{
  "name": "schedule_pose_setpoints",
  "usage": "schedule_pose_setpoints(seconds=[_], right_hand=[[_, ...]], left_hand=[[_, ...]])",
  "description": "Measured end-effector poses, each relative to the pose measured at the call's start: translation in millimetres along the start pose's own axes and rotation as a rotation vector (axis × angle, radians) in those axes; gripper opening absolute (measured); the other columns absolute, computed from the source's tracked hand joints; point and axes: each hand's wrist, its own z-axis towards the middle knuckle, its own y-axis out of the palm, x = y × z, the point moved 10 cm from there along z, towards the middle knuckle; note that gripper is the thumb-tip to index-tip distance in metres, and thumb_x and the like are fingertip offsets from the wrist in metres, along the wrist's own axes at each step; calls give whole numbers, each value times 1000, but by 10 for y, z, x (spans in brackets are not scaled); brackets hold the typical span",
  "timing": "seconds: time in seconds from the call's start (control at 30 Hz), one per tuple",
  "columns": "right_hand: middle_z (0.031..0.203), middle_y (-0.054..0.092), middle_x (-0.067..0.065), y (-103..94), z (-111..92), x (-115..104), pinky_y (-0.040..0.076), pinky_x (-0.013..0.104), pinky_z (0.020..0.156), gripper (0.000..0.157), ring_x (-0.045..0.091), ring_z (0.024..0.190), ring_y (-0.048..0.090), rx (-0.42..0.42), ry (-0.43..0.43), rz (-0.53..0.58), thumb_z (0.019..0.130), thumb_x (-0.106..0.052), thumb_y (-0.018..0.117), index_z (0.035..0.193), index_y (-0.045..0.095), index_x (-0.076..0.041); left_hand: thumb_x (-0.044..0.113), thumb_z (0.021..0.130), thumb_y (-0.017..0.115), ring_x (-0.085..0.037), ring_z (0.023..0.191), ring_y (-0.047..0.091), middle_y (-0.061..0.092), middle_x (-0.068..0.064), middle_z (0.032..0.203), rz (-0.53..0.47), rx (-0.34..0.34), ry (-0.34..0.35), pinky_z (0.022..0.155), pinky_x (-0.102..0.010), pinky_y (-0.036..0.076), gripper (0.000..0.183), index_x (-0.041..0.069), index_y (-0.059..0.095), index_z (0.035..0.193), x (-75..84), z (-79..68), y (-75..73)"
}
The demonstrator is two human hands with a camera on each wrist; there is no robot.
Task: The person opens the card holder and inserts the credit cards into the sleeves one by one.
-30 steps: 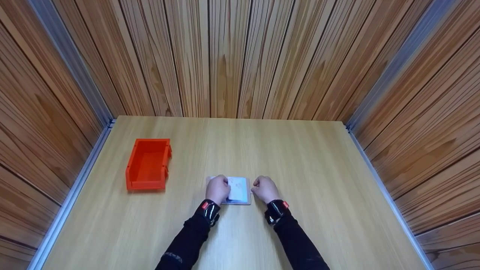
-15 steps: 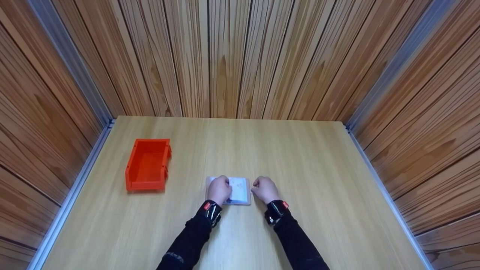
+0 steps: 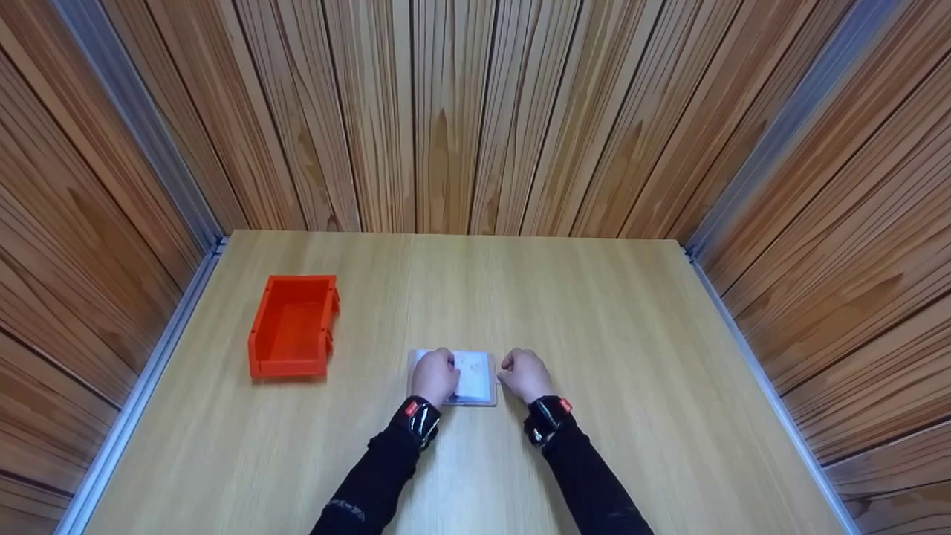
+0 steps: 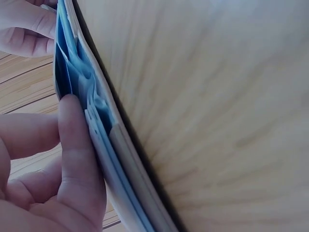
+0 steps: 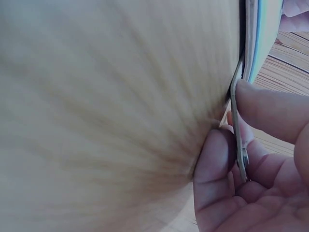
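Observation:
An opened wallet [image 3: 473, 375] lies flat on the table, pale blue inside with a light brown edge. My left hand [image 3: 435, 377] is over its left part, fingers curled. In the left wrist view, that hand's thumb presses on the wallet's blue inner layers [image 4: 87, 82], which bulge apart and show folds. Just off the wallet's right edge is my right hand [image 3: 526, 375]. In the right wrist view it pinches a thin strap [image 5: 236, 125] that bears a metal snap [image 5: 245, 157] and runs from the wallet. The wallet's contents cannot be made out.
An orange-red open bin [image 3: 293, 327] stands on the wooden table [image 3: 594, 312], to the left of the hands. Wood-plank walls [image 3: 453, 111] enclose the back and sides, with metal rails at the corners.
Over the second, my left hand has shifted slightly right on the wallet. My right hand keeps its place at the strap.

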Motion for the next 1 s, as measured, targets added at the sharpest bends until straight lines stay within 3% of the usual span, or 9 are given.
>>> schedule_pose_setpoints(seconds=[0.37,0.7,0.83,1.0], right_hand=[[79,55,5,9,-1,7,47,40,73,13,23,76,54,-2,1,3,75,-4,75,81,63,-3],[78,55,5,11,5,12,47,40,72,13,23,76,54,6,-8,12,75,-3,75,80,63,-3],[76,55,3,5,3,11,46,38,70,12,21,73,53,9,-15,21,74,-3,74,81,63,-3],[75,55,2,1,2,28,46,37,69,13,20,71,52,-4,10,29,75,-3,75,81,64,-3]], left_hand=[[-3,79,67,-32,89,66,71,-16,93,-8,-67,-52,81,-44,52,14,-5,70,93,-41,19,36],[-1,78,70,-29,80,65,69,-11,85,-7,-57,-20,74,-42,52,5,0,68,83,-20,17,-21],[-1,77,70,-27,76,64,68,-10,80,0,-26,42,71,-41,51,5,0,67,81,9,16,-64],[-1,79,70,-29,82,66,70,-12,85,-8,-12,41,77,-42,52,9,-3,70,88,-13,32,-109]])
